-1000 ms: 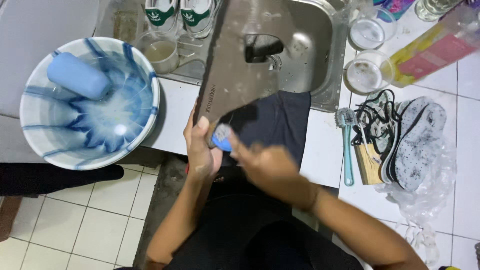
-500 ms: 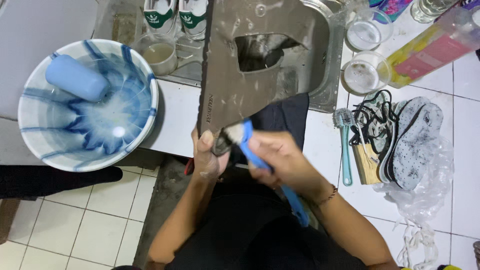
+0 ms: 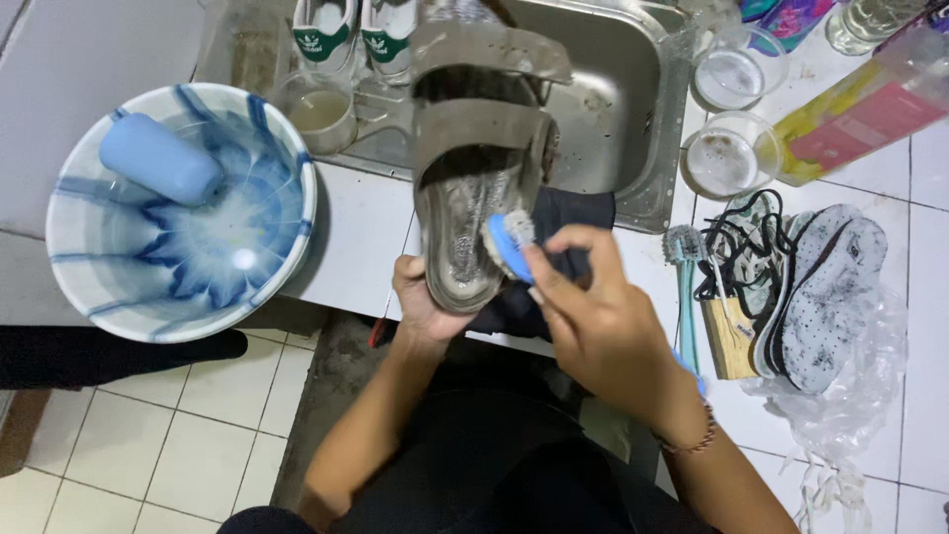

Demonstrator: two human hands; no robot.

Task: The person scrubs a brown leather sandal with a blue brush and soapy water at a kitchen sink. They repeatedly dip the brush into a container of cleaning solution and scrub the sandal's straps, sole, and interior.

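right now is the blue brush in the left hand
No, the right hand holds the blue brush against the sandal, while the left hand grips the sandal's heel end.

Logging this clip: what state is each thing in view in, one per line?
Grey two-strap sandal: footbed up, wet and soapy, heel held over the sink edge.
Blue-handled brush: bristles at the sandal's heel.
Left hand: gripping the sandal's heel.
Right hand: closed on the brush.
Blue-and-white bowl: holds foamy water and a blue bar.
Steel sink: wet.
Teal brush: lying unused.
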